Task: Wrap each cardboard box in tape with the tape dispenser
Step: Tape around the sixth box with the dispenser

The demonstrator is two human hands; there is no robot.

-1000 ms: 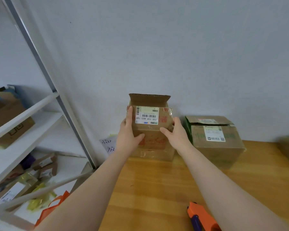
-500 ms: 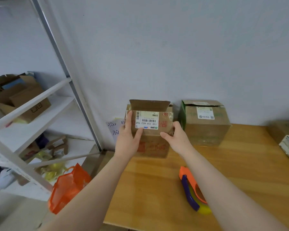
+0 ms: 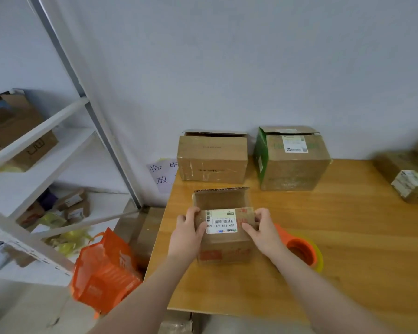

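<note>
The small box [image 3: 223, 247] sits on the tabletop [image 3: 352, 237] near its front left corner, directly in front of the person and held from both sides. The left hand [image 3: 186, 235] and the right hand [image 3: 263, 233] each have their grip closed on it, fingers curled over an upper side edge and thumbs lying on the labelled face. This looks like a hold for squaring the box and steadying it, since its rear flap [image 3: 221, 197] still stands upright and would have to be folded down before any tape goes on. The tape dispenser [image 3: 299, 250], orange with a yellowish roll, lies just beside the right wrist, ungripped, probably so the right hand can pick it up easily. A plain box [image 3: 212, 157] and a green-sided box [image 3: 292, 162] stand side by side against the wall, both with loose top flaps, likely waiting their turn. The white label [image 3: 221, 221] on the small box carries barcodes and characters that appear to read 159 159 A03 160; red print below it is too blurred to read. The green-sided box bears a white sticker with a square code, illegible here. A handwritten note [image 3: 163, 174] with Chinese characters hangs on the wall by the tabletop's left edge.
</note>
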